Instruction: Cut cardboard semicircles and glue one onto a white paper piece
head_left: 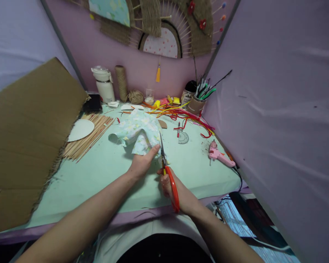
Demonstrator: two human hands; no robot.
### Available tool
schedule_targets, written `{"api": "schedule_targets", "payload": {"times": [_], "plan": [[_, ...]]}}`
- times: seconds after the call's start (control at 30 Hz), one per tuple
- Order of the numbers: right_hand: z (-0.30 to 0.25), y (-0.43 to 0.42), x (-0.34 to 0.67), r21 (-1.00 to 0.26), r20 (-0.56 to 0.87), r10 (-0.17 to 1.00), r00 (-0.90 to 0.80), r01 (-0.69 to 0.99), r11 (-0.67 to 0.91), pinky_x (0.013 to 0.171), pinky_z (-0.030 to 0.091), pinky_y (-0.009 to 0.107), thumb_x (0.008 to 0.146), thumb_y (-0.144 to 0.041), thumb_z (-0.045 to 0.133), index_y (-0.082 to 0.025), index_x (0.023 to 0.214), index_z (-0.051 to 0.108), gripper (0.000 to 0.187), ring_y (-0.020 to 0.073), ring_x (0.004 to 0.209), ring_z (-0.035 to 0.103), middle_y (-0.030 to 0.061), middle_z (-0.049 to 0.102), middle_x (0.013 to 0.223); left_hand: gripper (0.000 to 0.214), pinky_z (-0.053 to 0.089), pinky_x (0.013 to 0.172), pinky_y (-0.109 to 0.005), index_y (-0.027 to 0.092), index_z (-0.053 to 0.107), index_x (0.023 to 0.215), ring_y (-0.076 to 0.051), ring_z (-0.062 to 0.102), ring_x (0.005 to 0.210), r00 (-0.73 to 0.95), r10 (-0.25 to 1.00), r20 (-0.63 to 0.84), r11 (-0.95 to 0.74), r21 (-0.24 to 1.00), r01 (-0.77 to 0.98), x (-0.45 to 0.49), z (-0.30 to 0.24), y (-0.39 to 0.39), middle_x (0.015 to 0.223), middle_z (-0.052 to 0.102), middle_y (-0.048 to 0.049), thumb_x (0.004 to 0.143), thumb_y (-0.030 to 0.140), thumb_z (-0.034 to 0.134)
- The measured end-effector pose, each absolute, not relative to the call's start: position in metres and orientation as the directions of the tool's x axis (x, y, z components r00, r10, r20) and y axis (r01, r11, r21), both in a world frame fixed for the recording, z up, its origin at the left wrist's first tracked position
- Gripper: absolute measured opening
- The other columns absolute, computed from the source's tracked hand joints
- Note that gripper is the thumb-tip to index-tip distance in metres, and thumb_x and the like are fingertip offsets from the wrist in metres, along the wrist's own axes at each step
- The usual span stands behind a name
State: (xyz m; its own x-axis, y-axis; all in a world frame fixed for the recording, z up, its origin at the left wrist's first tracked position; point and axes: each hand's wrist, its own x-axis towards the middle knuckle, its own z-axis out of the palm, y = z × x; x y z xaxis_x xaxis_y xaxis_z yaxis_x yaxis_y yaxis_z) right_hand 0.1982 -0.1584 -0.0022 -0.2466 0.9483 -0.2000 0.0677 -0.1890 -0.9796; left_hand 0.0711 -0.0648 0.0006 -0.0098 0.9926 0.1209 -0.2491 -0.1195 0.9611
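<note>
Over the middle of the pale green bench (pixel 106 193), a floral cloth (pixel 139 124) is bunched, its near edge pinched in the person's left grip (pixel 142 163); the right grip (pixel 182 190) clasps red-handled scissors (pixel 175 192) (blades at the cloth's right edge), with a pink glue gun (pixel 220 156) farther right.

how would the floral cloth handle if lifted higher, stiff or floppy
The floral cloth is probably floppy: it drapes in loose folds beyond the left hand. It is likely light for its size, since its edges look thin.
</note>
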Motion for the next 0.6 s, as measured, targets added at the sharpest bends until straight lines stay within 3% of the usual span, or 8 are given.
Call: {"api": "schedule_targets", "payload": {"times": [0.33, 0.6], "plan": [[0.0008, -0.1604, 0.1958, -0.974, -0.222, 0.955, -0.197, 0.09, -0.208, 0.048, 0.028, 0.024, 0.082, -0.08, 0.039, -0.02, 0.101, 0.048, 0.064, 0.0109, 0.054, 0.031, -0.0051, 0.035, 0.065, 0.056, 0.036, 0.111, -0.042, 0.022, 0.063, 0.122, -0.027, 0.058, 0.122, 0.025, 0.996, 0.09, -0.079, 0.951, -0.298, 0.0714, -0.0024, -0.0634, 0.119, 0.07, -0.0093, 0.071, 0.038, 0.078], [-0.0047, -0.1607, 0.194, -0.973, -0.228, 0.956, -0.183, 0.021, -0.228, 0.046, 0.027, 0.022, 0.081, -0.081, 0.041, -0.021, 0.098, 0.048, 0.063, 0.0088, 0.051, 0.029, -0.0064, 0.034, 0.065, 0.056, 0.038, 0.11, -0.043, 0.021, 0.062, 0.122, -0.025, 0.06, 0.119, 0.096, 0.995, 0.041, 0.008, 0.887, -0.461, 0.0748, -0.0033, -0.0626, 0.116, 0.071, -0.0087, 0.071, 0.035, 0.08]]}}
